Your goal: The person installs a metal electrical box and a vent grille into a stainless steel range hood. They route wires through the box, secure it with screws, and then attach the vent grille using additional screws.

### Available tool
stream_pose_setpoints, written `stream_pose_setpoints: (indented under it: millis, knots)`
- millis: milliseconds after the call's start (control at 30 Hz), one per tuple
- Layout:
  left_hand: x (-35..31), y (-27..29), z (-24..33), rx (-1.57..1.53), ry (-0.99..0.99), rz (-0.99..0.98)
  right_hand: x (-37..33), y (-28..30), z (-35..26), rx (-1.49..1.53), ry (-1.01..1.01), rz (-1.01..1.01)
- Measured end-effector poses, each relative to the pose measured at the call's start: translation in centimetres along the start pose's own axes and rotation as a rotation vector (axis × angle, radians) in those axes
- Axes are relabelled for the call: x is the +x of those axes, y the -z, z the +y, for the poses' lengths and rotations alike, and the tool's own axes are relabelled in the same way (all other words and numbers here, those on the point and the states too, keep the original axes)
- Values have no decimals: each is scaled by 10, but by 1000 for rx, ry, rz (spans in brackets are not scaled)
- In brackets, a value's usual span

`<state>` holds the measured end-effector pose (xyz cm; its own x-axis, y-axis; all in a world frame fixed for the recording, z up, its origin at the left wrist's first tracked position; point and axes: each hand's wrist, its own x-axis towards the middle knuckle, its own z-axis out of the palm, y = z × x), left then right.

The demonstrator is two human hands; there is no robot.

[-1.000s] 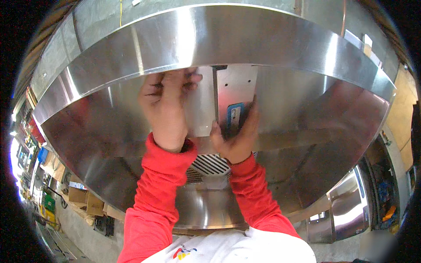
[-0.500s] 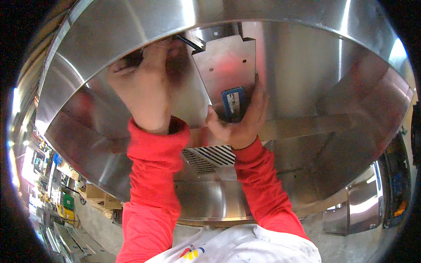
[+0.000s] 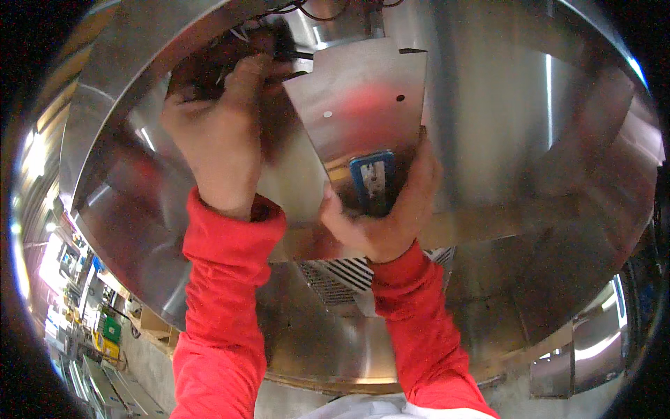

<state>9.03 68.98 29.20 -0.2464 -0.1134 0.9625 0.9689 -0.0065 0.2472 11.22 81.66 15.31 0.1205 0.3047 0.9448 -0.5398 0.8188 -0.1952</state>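
Observation:
A bent sheet-metal cover plate [image 3: 363, 84] with two small holes hangs in the middle of a large shiny steel cabinet. Near its lower end sits a blue-framed rectangular part [image 3: 375, 183] with a pale label. My right hand [image 3: 394, 220] grips that lower end, thumb on the left edge and fingers along the right. My left hand [image 3: 220, 136] is raised left of the plate, its fingers curled in front of a dark recess. Whatever the left fingers hold is hidden from view. A short dark rod or cable end shows between that hand and the plate's upper left corner.
The curved-looking steel wall [image 3: 488, 140] surrounds both hands. Thin dark wires [image 3: 324, 12] loop at the top. Below the right wrist is a slotted vent [image 3: 342, 279]. Green and yellow bins [image 3: 108, 335] stand on the floor at far left, and a steel box [image 3: 579, 356] stands at lower right.
The view has shifted closer and higher, bringing the wires into sight. The plate looks larger and tilts a little differently. Both hands keep their places beside and on it.

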Motion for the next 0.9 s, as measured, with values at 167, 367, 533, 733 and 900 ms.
stream_pose_setpoints:
  millis: [167, 367, 533, 733, 900]
  knots:
    - [4, 3, -7, 22, -20, -55, 1, -5, -4, -48, 22, 34]
    - [0, 14, -5, 208, -160, -173, -6, -9, -2, -70, 7, 12]
    - [-4, 15, -13, 127, -49, -102, -7, -18, 2, -35, 10, 1]
    - [4, 12, -14, 10, 8, -44, -13, -18, -4, -21, -85, 3]
    - [-18, 14, -6, -15, 96, -8, -29, 9, -6, -142, -76, 14]
